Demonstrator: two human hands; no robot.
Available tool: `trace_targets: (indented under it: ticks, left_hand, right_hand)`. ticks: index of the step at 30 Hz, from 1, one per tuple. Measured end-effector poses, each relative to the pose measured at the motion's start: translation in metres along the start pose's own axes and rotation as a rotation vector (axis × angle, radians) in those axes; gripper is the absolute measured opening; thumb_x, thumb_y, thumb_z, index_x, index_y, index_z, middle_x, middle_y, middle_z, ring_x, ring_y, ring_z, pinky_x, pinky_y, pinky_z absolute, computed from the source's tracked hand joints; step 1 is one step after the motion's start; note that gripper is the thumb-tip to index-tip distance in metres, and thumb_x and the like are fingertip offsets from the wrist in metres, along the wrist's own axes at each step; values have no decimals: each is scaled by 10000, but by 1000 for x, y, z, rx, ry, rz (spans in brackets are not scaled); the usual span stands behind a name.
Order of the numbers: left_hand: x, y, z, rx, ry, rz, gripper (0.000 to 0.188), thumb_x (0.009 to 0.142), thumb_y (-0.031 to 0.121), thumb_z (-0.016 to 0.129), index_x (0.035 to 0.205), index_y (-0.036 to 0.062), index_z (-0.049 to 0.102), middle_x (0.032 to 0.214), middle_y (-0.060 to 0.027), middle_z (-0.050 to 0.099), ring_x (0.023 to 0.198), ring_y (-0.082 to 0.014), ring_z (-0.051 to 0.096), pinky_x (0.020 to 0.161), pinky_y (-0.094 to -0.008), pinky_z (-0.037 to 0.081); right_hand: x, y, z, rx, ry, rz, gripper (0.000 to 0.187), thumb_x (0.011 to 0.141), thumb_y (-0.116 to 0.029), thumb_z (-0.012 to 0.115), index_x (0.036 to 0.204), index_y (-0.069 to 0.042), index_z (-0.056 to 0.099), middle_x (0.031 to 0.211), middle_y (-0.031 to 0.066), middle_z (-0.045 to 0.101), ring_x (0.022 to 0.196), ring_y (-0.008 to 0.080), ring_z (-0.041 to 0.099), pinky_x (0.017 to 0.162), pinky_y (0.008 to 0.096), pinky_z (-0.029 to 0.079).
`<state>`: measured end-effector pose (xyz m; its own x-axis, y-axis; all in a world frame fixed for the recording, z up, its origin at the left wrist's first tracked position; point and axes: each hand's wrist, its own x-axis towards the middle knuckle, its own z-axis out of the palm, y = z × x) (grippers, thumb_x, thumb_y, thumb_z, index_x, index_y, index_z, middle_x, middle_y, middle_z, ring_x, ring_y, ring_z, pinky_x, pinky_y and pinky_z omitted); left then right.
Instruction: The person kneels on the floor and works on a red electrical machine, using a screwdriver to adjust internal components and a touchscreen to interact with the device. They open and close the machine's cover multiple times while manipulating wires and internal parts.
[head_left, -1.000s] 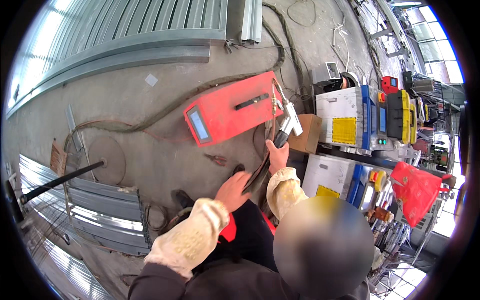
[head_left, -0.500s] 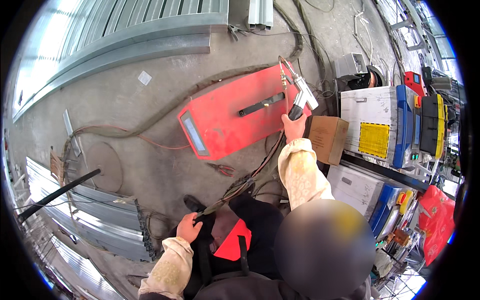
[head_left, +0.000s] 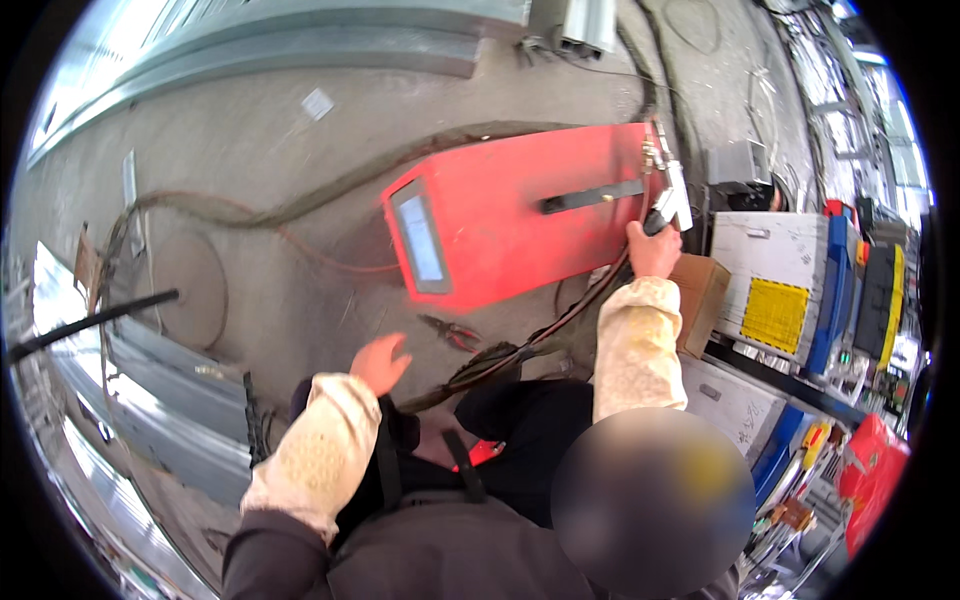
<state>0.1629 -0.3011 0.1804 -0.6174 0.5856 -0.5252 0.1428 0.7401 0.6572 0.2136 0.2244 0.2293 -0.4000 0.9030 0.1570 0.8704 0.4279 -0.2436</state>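
Observation:
My right hand [head_left: 655, 250] is closed round the black grip of a silver and black welding gun [head_left: 679, 192]. The gun rests against the right end of a big red machine [head_left: 520, 225], which has a pale display on its left face and a black top handle [head_left: 592, 196]. My left hand [head_left: 379, 364] hangs in the air with its fingers apart, holding nothing, left of the red-handled pliers [head_left: 450, 330] on the floor. Between my arms a thick cable bundle [head_left: 500, 368] runs past my legs toward the gun.
Beside my right hand stand a cardboard box [head_left: 701, 297] and a white case [head_left: 768, 285] with a yellow label. Grey hoses loop across the floor behind the red machine. Metal profiles [head_left: 160, 400] lie at the left, near a round disc [head_left: 196, 290]. Steel beams [head_left: 380, 52] lie at the far side.
My left hand has come off the cable by my legs and moved up toward the pliers, its fingers spreading. My right hand stays on the welding gun. The view has shifted.

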Motion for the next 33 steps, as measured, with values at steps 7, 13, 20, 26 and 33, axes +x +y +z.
trace_targets:
  ticks: [7, 13, 20, 26, 33]
  left_hand:
    - [83, 2, -14, -272, 233, -11, 303, 876, 212, 709, 1105, 15, 684, 1058, -203, 723, 966, -362, 703, 820, -449, 545]
    - [111, -25, 2, -406, 397, -33, 175, 845, 116, 672, 996, 28, 660, 987, -185, 713, 911, -358, 692, 799, -432, 540]
    - [128, -28, -2, -382, 634, 254, 162, 762, 23, 651, 908, 42, 583, 1390, -200, 602, 1145, -412, 607, 989, -445, 484]
    - [134, -26, -3, -359, 496, 358, 200, 720, -62, 590, 885, 30, 522, 1552, -253, 441, 1314, -428, 513, 1065, -457, 425]
    - [140, -24, -4, -299, 545, 370, 199, 735, -82, 602, 883, 38, 544, 1560, -228, 439, 1327, -405, 515, 1057, -465, 453]
  right_hand:
    - [-1, 12, 33, 235, -34, 30, 1042, 794, -372, 793, 1452, 230, 254, 1479, 466, 339, 1442, 538, 303, 1239, 462, 247]
    - [7, 15, 34, 77, -26, 56, 994, 780, -450, 790, 1410, 186, 358, 1396, 390, 481, 1336, 484, 465, 1149, 470, 381]
    - [13, 8, 27, 42, -64, 50, 914, 758, -456, 782, 1322, 190, 466, 1313, 363, 578, 1267, 465, 551, 1084, 457, 427]
    - [24, 19, 25, -61, -73, 52, 1018, 726, -531, 783, 1324, 229, 467, 1339, 382, 564, 1290, 449, 545, 1101, 429, 412]
    - [28, 18, 26, -26, -109, 22, 1014, 740, -547, 763, 1308, 246, 487, 1348, 381, 564, 1284, 446, 547, 1107, 415, 405]
